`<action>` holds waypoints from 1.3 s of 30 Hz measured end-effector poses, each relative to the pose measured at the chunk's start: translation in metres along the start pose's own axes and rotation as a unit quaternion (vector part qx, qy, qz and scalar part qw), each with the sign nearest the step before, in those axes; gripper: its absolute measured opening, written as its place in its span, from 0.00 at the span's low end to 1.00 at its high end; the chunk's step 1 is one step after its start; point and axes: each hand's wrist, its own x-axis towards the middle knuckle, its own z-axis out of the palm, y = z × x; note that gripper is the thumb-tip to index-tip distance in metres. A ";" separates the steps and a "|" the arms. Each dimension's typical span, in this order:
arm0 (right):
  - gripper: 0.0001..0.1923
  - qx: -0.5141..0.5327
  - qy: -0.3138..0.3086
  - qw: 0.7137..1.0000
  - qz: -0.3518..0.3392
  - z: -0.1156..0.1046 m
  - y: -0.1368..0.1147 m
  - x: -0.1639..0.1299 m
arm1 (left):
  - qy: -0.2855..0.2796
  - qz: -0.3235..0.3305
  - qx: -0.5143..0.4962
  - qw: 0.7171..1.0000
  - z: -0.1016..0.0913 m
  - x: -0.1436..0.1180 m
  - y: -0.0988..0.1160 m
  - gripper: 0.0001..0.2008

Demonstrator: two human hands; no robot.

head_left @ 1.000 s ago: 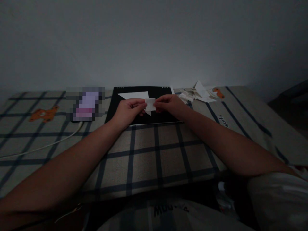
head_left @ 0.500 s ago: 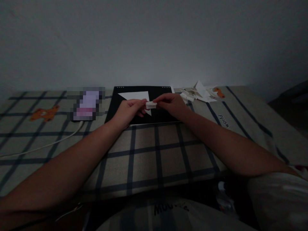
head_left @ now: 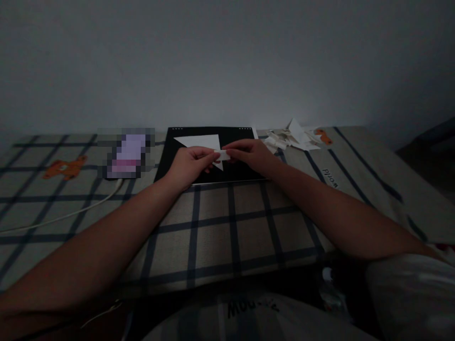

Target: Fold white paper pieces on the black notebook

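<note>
Dimly lit, a small white paper strip (head_left: pixel 223 155), folded flat and narrow, is pinched at its left end by the left hand (head_left: pixel 192 163) and at its right end by the right hand (head_left: pixel 249 154), just above a matte black board (head_left: pixel 170 156). On the board lies a smooth white paper triangle (head_left: pixel 201 140). Crumpled paper scraps (head_left: pixel 291 137) sit far right on the checked woven cloth (head_left: pixel 231 222)
</note>
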 end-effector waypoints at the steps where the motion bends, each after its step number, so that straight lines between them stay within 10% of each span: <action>1: 0.10 0.001 -0.005 1.000 0.009 0.000 0.000 0.000 | -0.002 0.006 0.005 1.000 0.000 0.000 0.000 0.18; 39: 0.14 -0.041 -0.017 0.997 -0.064 0.004 0.000 -0.001 | 0.043 0.213 0.165 0.962 0.000 -0.007 -0.003 0.10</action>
